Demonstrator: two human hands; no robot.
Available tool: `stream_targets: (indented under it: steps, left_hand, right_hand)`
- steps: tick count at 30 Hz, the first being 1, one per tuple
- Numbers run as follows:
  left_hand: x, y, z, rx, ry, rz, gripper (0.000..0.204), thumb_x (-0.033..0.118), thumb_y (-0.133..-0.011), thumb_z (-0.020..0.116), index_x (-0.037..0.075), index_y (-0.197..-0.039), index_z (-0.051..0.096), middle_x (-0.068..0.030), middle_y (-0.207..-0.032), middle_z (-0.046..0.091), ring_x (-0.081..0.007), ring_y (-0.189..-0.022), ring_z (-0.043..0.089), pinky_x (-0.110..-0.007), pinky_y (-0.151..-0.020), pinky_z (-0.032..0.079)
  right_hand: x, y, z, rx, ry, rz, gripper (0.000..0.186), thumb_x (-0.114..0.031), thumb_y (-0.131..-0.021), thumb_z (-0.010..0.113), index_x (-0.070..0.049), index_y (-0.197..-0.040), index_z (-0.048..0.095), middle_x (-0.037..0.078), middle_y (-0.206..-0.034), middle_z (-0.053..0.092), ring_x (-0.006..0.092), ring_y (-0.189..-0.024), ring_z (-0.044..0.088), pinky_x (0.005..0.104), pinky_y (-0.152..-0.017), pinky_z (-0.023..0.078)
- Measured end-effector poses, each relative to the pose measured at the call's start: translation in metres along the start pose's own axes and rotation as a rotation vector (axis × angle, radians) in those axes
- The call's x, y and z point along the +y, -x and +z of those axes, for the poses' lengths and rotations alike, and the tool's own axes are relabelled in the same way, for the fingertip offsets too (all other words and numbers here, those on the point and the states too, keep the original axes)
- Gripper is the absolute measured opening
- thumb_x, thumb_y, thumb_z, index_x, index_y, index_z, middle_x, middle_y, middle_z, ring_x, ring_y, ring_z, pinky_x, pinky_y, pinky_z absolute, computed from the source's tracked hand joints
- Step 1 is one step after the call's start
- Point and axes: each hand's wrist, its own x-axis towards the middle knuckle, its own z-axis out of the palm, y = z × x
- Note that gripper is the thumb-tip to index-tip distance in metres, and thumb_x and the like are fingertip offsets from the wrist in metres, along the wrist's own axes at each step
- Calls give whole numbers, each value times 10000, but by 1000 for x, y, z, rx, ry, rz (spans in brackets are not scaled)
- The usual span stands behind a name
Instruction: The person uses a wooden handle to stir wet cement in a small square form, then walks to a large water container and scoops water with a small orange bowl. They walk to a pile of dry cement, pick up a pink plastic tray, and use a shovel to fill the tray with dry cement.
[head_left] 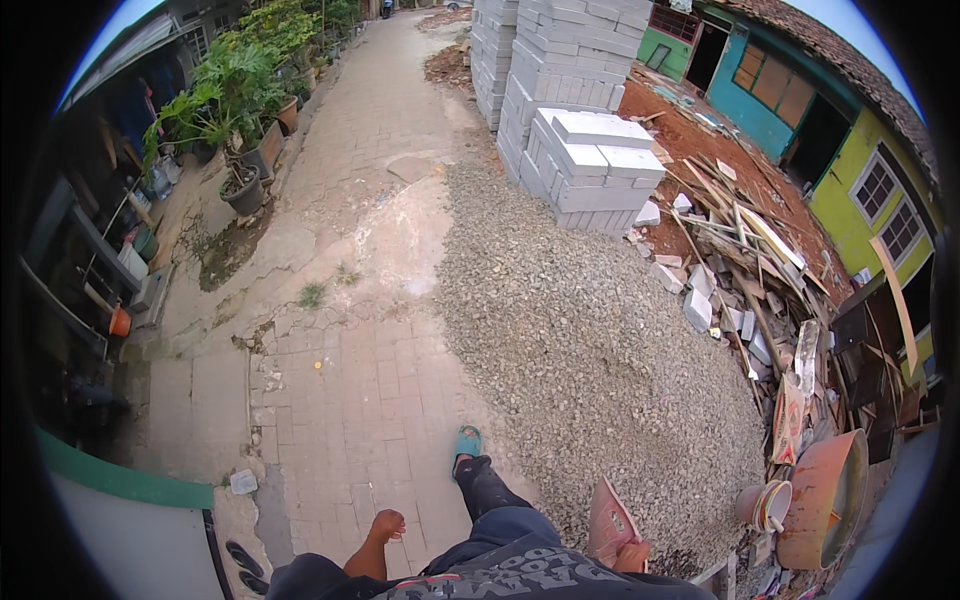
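My left hand (388, 525) hangs over the brick paving, its fingers curled in with nothing seen in them. At the lower right, my right hand (632, 557) is closed on the edge of a pinkish-red, flat, wedge-shaped thing (610, 522); its exact kind does not show. That thing is beside my body, over the near part of a large gravel heap (580, 330). One foot in a teal sandal (467, 442) is forward on the paving, close to the gravel's left border.
Stacked pale blocks (600, 165) stand behind the gravel. Wood scraps and rubble (750, 250) line the right side, with a bucket (765, 503) and a tilted rusty drum (825, 500) nearer. Potted plants (243, 190) border the lane's left; black sandals (245, 565) lie lower left.
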Motion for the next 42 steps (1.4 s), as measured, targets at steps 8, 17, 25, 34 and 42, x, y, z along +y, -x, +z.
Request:
stream_targets:
  steps: [8,17,25,34,42]
  left_hand:
    - [119,-7,-98,134,296,-133,170,140,-896,558,38,-998,648,-96,-840,670,-222,-672,675,-366,-536,548]
    - [335,-119,-177,360,566,-55,187,166,-948,516,45,-1048,618,-103,-842,671,-219,-662,676,-397,-538,538]
    - [569,-298,-300,168,339,-240,186,156,-897,555,20,-988,644,-120,-824,676,-228,-660,693,-388,-510,547]
    - [1115,-473,-456,264,228,433,183,186,-912,555,53,-1008,637,-66,-801,669,-161,-644,663,-303,-481,502]
    - [1329,-611,-510,103,55,196,190,179,-889,590,47,-1011,650,-84,-855,676,-194,-697,674,-339,-536,535]
  right_hand:
    - [166,233,283,-474,367,479,115,-178,-887,562,-69,-916,584,44,-729,568,177,-671,583,363,-664,488]
    - [306,509,669,-716,564,394,157,-266,-931,550,-119,-876,548,-12,-656,567,118,-558,562,324,-661,509]
    - [384,670,921,-806,416,359,216,-267,-962,502,-126,-809,559,-14,-586,569,117,-480,542,308,-610,519]
    - [455,780,1129,-529,302,361,276,-326,-968,549,-115,-790,542,-2,-570,547,137,-487,569,314,-641,530]
    - [564,816,1337,-298,308,385,248,-304,-929,521,-61,-969,548,34,-762,608,160,-650,629,326,-660,517]
